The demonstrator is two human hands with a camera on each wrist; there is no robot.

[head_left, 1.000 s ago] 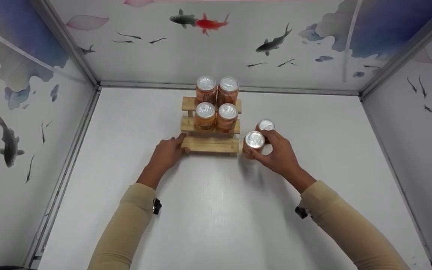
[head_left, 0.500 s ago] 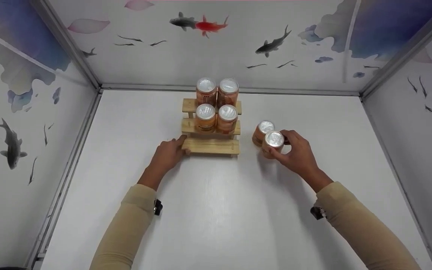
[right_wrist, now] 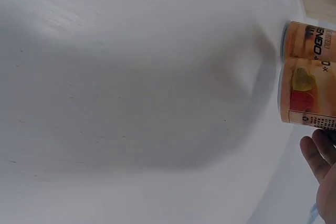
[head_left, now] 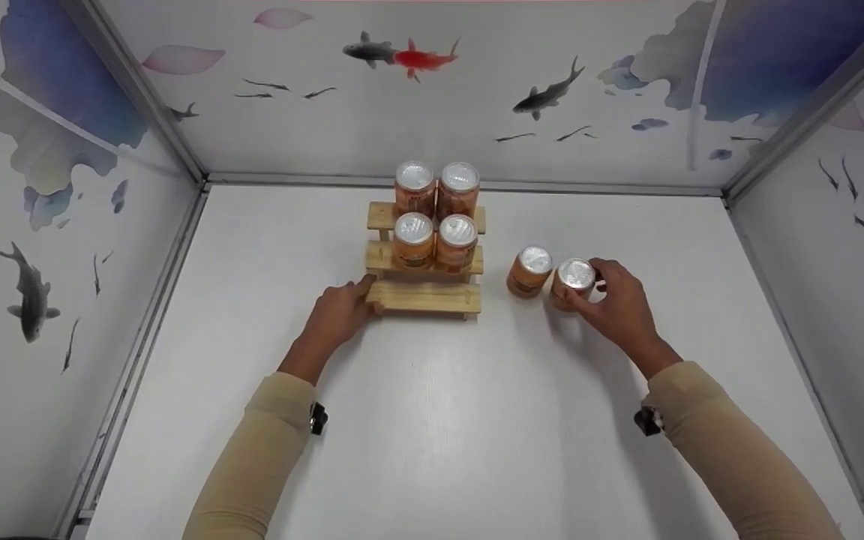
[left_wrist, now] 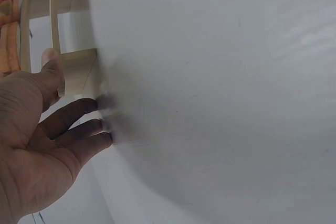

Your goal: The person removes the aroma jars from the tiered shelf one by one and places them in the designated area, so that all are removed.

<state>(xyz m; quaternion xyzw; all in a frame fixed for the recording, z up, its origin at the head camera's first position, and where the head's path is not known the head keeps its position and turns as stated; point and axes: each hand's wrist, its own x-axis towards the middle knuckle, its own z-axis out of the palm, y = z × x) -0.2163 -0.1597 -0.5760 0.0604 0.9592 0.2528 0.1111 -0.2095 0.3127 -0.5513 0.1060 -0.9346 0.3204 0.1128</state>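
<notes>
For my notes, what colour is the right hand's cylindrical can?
Mostly orange can, best in right wrist view.

Rack (head_left: 424,298) in high head, close wrist vws

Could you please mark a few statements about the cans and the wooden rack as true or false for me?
1. The left-hand grip holds the left end of the wooden rack's lowest tier. True.
2. The lowest tier bears two cans. False: the rack's four cans stand on its two upper tiers.
3. The right-hand grip holds a can to the right of the rack. True.
4. In the head view, the held can is left of the other loose can. False: it is to its right.
5. Six cans show in the head view. True.
6. The cans' tops are bright red. False: they are silvery.
</notes>
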